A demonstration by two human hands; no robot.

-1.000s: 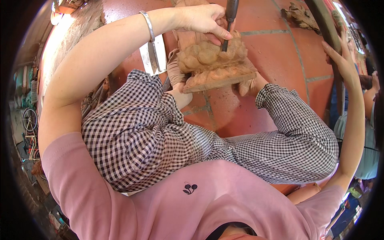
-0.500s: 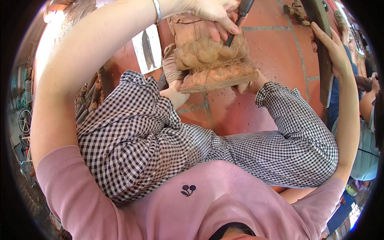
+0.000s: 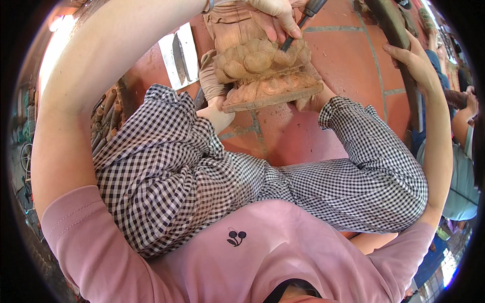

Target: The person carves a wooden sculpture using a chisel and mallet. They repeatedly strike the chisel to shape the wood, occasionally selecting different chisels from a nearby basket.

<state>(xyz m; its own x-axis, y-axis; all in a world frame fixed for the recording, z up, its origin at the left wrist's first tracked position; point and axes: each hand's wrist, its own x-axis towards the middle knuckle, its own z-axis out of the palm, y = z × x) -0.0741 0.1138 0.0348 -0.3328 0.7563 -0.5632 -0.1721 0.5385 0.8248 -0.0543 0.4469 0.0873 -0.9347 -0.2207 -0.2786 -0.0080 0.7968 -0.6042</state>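
At the near face of the wood carving (image 3: 262, 60), the left hand (image 3: 277, 19) grasps a chisel (image 3: 298, 29), thumb and fingers around its metal shaft, with the tip against the carving's rounded lumps. A second ago the chisel stood almost upright; now its handle leans to the right, while the tip is at about the same spot on the carving.

To the right of the carving and well apart from it, the right hand (image 3: 418, 63) is wrapped around a dark wooden bar (image 3: 393, 31); hand and bar have come a little closer to the carving since then.

The carving lies on the tiled floor (image 3: 348, 65) between the person's feet, its flat base edge toward the checked trousers (image 3: 166, 177). More of its plain, cracked upper block shows than before.

Left of the carving, a knife (image 3: 179, 58) lies on a white sheet (image 3: 190, 43), now clear of the forearm that partly covered it. Farther left sits a pile of tools (image 3: 107, 118). Far right of the carving is another person (image 3: 454, 171).
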